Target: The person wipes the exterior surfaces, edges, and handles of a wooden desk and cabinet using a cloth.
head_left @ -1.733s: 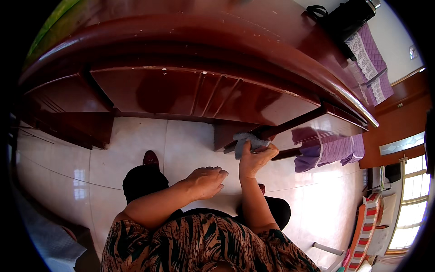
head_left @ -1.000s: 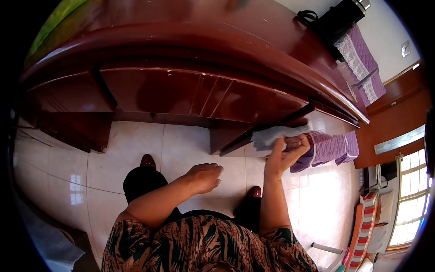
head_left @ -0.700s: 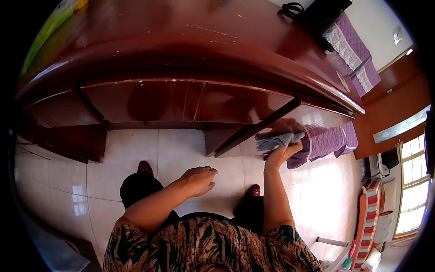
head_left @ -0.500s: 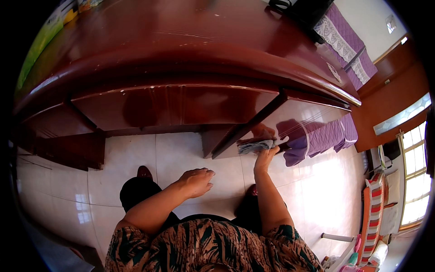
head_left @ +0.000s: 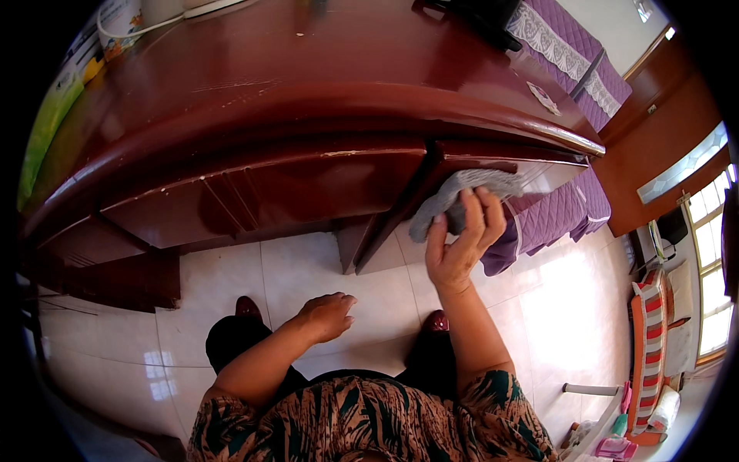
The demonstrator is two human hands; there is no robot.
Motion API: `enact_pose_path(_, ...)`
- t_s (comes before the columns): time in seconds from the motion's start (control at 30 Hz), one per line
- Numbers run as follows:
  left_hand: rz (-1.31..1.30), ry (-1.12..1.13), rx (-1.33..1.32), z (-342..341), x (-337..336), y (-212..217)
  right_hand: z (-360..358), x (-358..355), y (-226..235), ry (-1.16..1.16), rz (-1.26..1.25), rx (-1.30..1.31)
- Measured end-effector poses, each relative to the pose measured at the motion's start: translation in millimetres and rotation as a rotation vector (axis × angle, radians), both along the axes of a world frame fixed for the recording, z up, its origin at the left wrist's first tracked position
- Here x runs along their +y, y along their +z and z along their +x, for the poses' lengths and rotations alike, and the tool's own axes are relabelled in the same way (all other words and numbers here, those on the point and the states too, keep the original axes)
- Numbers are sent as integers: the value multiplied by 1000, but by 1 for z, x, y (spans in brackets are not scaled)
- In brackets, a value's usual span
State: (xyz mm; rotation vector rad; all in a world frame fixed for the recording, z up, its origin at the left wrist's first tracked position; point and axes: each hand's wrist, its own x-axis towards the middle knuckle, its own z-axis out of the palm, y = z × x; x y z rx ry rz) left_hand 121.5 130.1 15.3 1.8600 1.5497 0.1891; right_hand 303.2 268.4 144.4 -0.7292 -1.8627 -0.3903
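My right hand (head_left: 466,242) is closed on a grey cloth (head_left: 440,202), fingers upward on it. The cloth is bunched and lies against the upper front of the right-hand cabinet door of a dark red glossy wooden desk (head_left: 300,100). Part of the cloth is hidden by my fingers. Over the floor in front of the desk's knee space hangs my left hand (head_left: 327,317), holding nothing, its fingers loosely curved and the thumb a little apart from them.
A black object (head_left: 493,19) and a small sticker (head_left: 543,98) are on the desk top. Purple quilted covers (head_left: 550,219) hang to the right. A green package (head_left: 50,138) stands at the left edge. A white-legged stand (head_left: 593,390) is at lower right.
My right hand has moved up the cabinet door with the cloth, from its lower part to near the top. The left hand has hardly moved. The view has shifted slightly.
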Motion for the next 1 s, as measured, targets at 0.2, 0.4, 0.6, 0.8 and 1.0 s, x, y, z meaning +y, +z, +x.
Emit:
enact_pose_path(0.2,-84,-26,29,7,8,12,31,47,-6,-156,-28,336)
enact_pose_path(0.4,-95,-53,48,10,9,9,72,77,-98,-379,-247,447)
enact_pose_path(0.6,-77,-69,21,16,15,16,108,101,-231,-343,-1039,843)
enact_pose_path(0.8,-123,-65,48,14,16,14,61,62,-223,-9,-1797,1046)
enact_pose_path(1.0,-111,-29,23,10,10,12,15,33,-199,105,-2094,844)
